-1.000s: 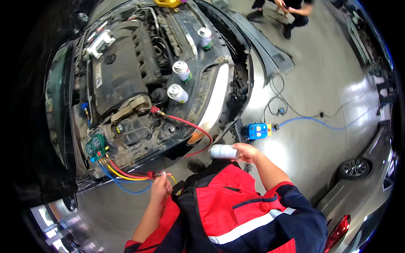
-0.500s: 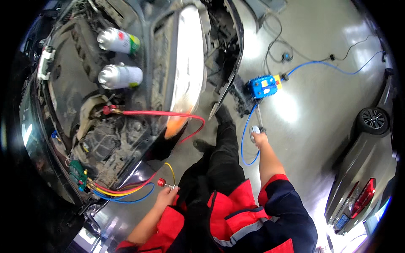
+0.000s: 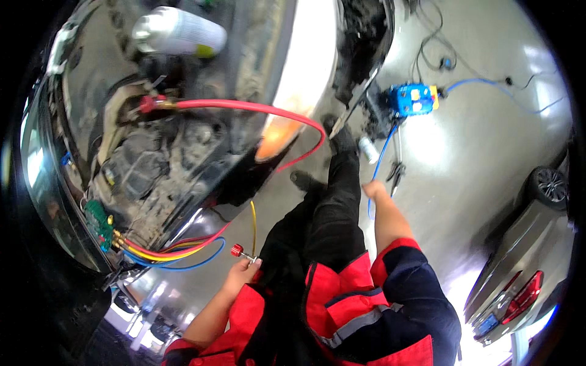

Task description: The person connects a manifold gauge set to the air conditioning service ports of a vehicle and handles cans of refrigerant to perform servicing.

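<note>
Head view. My left hand [image 3: 242, 272] pinches a red-knobbed metal valve [image 3: 238, 251] by its slim, shiny stem. My right hand [image 3: 375, 190] is near a smooth, flexible blue hose [image 3: 384, 151]; can't tell how closed its fingers are. Silvery-white cylindrical can [image 3: 368, 150] is on the glossy grey floor [image 3: 439, 201], apart from both hands. Best handling, I judge: valve level, light grip, right wrist clear of the hose so nothing knocks the can.
</note>
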`<state>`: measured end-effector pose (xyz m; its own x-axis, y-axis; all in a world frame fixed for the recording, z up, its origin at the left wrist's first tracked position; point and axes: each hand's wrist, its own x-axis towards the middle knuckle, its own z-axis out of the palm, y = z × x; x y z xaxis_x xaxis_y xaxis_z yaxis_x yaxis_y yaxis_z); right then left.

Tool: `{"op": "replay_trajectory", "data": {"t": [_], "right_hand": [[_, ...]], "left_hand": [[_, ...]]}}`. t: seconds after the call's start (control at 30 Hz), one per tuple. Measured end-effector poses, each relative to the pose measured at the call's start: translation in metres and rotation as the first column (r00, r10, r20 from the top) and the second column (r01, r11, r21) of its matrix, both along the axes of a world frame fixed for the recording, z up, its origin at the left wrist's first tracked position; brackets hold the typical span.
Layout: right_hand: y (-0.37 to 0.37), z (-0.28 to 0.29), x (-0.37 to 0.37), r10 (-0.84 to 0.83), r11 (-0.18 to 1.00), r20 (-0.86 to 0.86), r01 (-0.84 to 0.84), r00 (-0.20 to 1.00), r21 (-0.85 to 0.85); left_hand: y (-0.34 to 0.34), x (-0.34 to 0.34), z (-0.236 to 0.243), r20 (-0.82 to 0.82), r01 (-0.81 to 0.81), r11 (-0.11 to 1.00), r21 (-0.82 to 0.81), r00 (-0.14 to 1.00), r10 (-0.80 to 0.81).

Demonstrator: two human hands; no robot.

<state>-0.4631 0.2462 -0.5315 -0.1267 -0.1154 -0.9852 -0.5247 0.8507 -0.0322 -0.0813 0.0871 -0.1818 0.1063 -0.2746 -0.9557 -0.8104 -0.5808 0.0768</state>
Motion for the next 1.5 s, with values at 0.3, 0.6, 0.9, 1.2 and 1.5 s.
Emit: {"op": "replay_trajectory", "data": {"t": [0.3, 0.6, 0.9, 1.2, 1.5], "right_hand": [[-0.085, 0.225, -0.030, -0.028, 0.908, -0.182, -0.051, 0.983, -0.416], [-0.371, 0.425, -0.034, -0.045, 0.070, -0.047, -0.044, 0.998, -0.997], [-0.455, 0.421, 0.006, -0.004, 0.037, -0.359, -0.359, 0.933, -0.933], [-0.365, 0.624, 0.054, 0.825, 0.283, 0.268, 0.049, 0.498, -0.958], [-0.253, 0.619, 0.145, 0.662, 0.749, 0.745, -0.028, 0.076, -0.662]], "left_hand": [[0.010, 0.005, 0.060, -0.442, -0.401, 0.914, -0.063, 0.832, 0.334], [-0.004, -0.041, 0.136, -0.615, -0.887, 0.459, 0.057, 0.330, 0.716], [-0.003, -0.047, 0.217, -0.790, -0.986, 0.100, 0.134, -0.046, 0.611], [0.013, -0.017, 0.269, -0.844, -0.932, 0.096, 0.350, -0.270, 0.464], [0.004, 0.009, 0.278, -0.899, -0.915, 0.215, 0.343, -0.252, 0.359]]}}
